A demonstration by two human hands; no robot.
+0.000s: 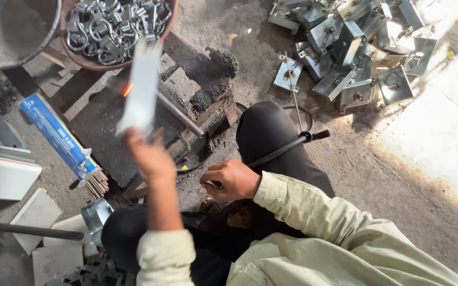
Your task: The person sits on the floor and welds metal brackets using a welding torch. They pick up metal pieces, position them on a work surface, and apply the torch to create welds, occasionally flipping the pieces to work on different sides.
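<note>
Above the workbench [102,132], left hand [152,156] lifts a motion-blurred metal plate [141,87].

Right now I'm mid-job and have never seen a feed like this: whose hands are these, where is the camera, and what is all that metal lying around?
The one camera sits on a person's head, looking down at their own two bare hands. The left hand lifts a flat metal plate, blurred. The right hand grips a dark electrode holder over the knee. Ahead, a small orange glow shows on a sooty work block. A bowl of metal rings sits top left, a blue box of welding rods to the left, and a pile of finished plates top right.
</note>
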